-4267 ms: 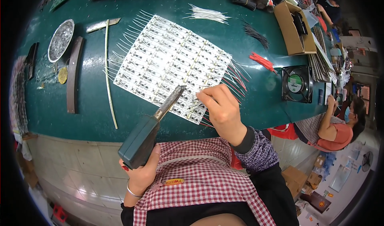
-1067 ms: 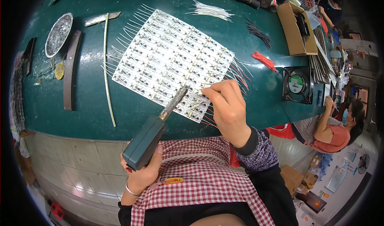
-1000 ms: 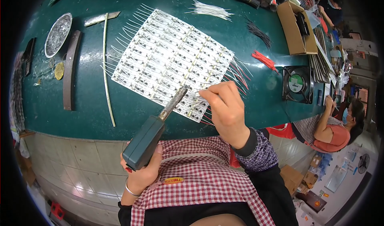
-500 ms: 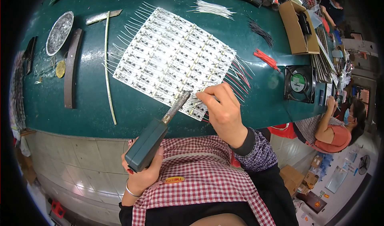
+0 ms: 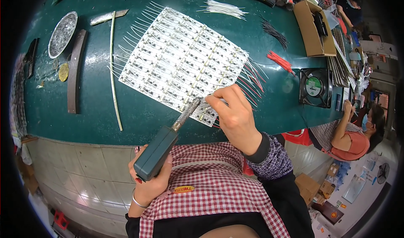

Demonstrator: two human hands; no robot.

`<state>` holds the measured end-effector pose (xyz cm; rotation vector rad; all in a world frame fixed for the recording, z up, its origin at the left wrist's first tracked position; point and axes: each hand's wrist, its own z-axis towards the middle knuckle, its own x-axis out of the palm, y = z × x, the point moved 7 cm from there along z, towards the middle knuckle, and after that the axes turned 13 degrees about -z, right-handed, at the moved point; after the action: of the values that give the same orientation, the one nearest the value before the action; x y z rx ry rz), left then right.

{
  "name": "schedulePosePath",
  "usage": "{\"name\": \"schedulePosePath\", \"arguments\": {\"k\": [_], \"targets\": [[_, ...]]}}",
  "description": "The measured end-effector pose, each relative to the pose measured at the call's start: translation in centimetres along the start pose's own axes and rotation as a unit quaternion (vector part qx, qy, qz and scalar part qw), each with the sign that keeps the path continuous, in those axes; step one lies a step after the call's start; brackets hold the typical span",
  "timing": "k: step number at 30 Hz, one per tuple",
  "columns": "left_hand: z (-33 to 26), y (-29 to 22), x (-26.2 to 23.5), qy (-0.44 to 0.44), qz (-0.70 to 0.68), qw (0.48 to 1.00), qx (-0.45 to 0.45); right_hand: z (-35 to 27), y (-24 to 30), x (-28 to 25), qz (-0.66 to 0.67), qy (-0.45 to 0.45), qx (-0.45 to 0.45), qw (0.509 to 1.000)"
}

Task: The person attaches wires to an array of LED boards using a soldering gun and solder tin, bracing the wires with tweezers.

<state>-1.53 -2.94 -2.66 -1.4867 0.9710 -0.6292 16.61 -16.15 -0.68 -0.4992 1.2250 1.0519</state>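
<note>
My left hand [image 5: 152, 188] is wrapped round the dark green body of a soldering iron [image 5: 157, 152]. Its thick tip points up and right, over the lower right part of a white panel of circuit boards [image 5: 168, 57]. Close beside that tip, the thumb and forefinger of my right hand [image 5: 236, 119] are pinched together on a thin wire, mostly hidden by the fingers. Rows of small dark parts cover the panel. White wires stick out along its left edge, and red wires [image 5: 249, 95] along its right edge.
Beyond the panel lie bundles of white wires [image 5: 223, 9], black wires [image 5: 274, 34] and red wires [image 5: 281, 63]. A black fan [image 5: 315, 88] and a cardboard box [image 5: 309, 40] stand at right. A metal bowl [image 5: 63, 35] and a brown bar [image 5: 77, 73] are at left. A co-worker [image 5: 351, 137] sits at right.
The soldering iron's tip has shifted very slightly, and my right hand has risen a touch. Both hands keep their grip.
</note>
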Motion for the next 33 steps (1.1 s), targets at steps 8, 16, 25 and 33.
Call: {"name": "schedulePosePath", "arguments": {"k": [8,16,25,33], "targets": [[-0.9,1.2,-0.6,-0.026,-0.015,1.0,-0.009,0.4,0.3,-0.1,-0.026,0.017,-0.007,1.0],[-0.8,0.7,-0.7,-0.047,-0.015,0.998,0.04,0.3,0.3,-0.1,-0.025,0.019,-0.002,1.0],[-0.7,1.0,-0.4,-0.041,-0.036,0.998,0.015,-0.3,0.0,0.1,-0.011,0.004,0.009,1.0],[-0.1,0.3,0.1,-0.007,-0.013,1.0,0.013,-0.4,0.1,0.1,-0.01,0.004,0.01,1.0]]}}
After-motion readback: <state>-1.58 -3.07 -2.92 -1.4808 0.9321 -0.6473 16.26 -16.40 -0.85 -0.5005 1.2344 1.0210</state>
